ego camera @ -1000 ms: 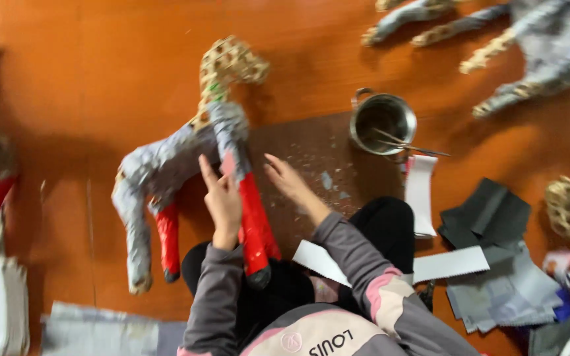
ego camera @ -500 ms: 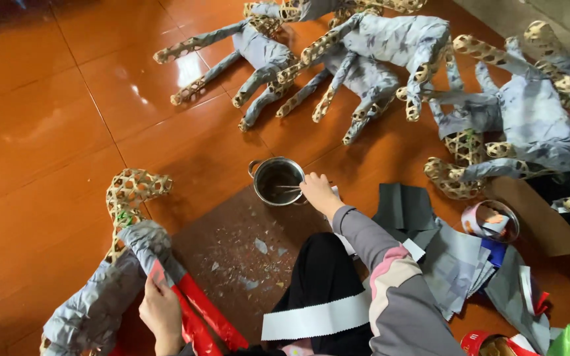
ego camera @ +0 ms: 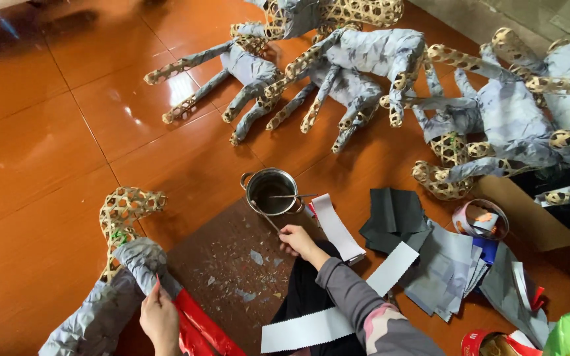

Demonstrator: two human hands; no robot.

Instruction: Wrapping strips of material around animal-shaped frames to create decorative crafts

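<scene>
Head view, the only one supplied. The person sits on an orange tiled floor (ego camera: 47,151) over a dark brown work board (ego camera: 225,264) flecked with paper scraps.

Right hand (ego camera: 296,240): closed round the end of a thin brush or stick (ego camera: 268,221) whose far end reaches toward the small metal pot (ego camera: 272,191) at about 11 o'clock from that hand. The grip reads as a pinch; whether the stick tip is in the pot's contents cannot be told at this resolution.

Left hand (ego camera: 159,320): pressed flat-fingered onto the woven-cane animal frame (ego camera: 123,257), at the seam where grey paper meets the red paper strip (ego camera: 199,326). It steadies and presses; it is not clenched.

Position of the work: the frame lies at the lower left, its bare lattice head at 12 o'clock from the left hand, the red strip at 4 o'clock. The pot stands well apart from the frame, across the board, at 2 o'clock from the left hand.

Advice on the step in hand: load the stick sparingly, wipe excess on the pot rim, and hold the left palm on the seam so the paper does not lift.

Surroundings: white paper strips (ego camera: 334,227) just beside the right hand at 2 o'clock; grey and black paper sheets (ego camera: 423,264) at 3 o'clock; finished grey-papered figures (ego camera: 364,59) at 12 o'clock.
</scene>
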